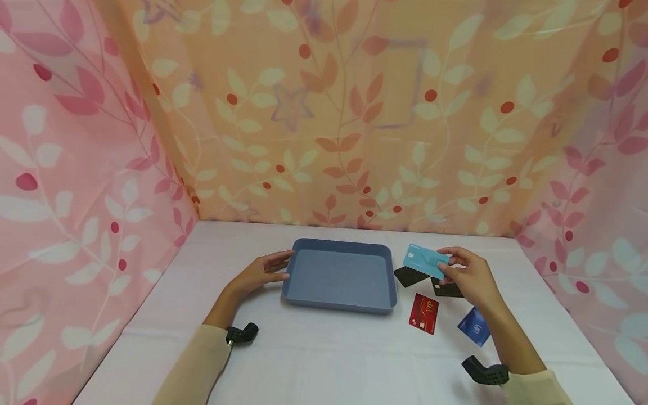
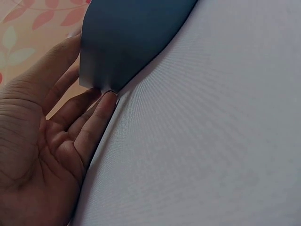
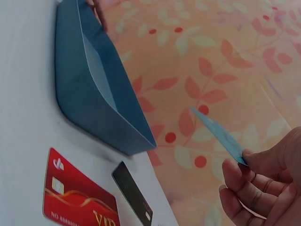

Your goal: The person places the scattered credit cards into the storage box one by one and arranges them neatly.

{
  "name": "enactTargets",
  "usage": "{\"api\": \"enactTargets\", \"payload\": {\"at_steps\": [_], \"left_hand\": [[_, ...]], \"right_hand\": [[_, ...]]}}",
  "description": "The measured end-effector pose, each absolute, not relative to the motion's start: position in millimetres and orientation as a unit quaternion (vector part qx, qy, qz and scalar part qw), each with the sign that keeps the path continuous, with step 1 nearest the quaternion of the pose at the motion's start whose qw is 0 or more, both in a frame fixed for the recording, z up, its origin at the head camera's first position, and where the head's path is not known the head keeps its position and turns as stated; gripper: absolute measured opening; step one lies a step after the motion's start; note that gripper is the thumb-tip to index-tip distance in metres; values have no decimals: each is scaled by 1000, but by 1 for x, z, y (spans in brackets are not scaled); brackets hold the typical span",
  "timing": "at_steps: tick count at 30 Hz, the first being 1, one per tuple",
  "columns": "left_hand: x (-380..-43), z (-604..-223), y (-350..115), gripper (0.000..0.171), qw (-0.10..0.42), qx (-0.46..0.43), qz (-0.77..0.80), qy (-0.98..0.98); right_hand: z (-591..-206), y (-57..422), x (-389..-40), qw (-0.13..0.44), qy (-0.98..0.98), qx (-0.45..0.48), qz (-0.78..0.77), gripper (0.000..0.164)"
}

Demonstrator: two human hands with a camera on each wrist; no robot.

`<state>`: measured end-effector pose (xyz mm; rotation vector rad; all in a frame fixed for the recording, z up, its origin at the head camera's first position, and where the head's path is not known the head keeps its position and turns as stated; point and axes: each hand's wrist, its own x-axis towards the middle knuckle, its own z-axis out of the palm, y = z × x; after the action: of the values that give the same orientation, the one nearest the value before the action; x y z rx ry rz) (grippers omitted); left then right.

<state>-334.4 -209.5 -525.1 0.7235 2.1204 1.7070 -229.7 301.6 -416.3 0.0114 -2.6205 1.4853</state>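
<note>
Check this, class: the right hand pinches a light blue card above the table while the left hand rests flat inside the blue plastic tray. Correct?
Not quite. The left hand touches the outer wall of the blue plastic tray, as the head view shows. The right hand does pinch the light blue card.

The tray [image 1: 340,275] is a plain slate blue, its inside a shade lighter than its walls. The card [image 1: 425,260] pinched in the right hand [image 1: 471,277] is light turquoise with faint white marks. At 6 o'clock from it lies a red card [image 1: 423,313] with gold lettering and a gold wave; at 5 o'clock, a dark blue card [image 1: 474,326] with white print. Two black cards [image 1: 411,276] lie beside the tray. The surface [image 1: 324,354] is white. The curtains [image 1: 344,112] show leaves and red berries, on orange behind and pink at the sides.
</note>
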Motion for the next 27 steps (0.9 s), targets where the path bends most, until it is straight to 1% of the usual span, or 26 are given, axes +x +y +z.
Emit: {"api": "enactTargets", "payload": {"at_steps": [7, 16, 27], "left_hand": [[-335, -525, -213, 73, 158, 264, 597, 741], [-333, -524, -211, 74, 155, 272, 597, 738], [-333, -524, -209, 72, 155, 274, 593, 741]], "right_hand": [[-412, 283, -242, 23, -849, 31, 528, 45], [-410, 264, -253, -20, -844, 34, 536, 44], [-407, 242, -263, -39, -847, 34, 529, 43]]}}
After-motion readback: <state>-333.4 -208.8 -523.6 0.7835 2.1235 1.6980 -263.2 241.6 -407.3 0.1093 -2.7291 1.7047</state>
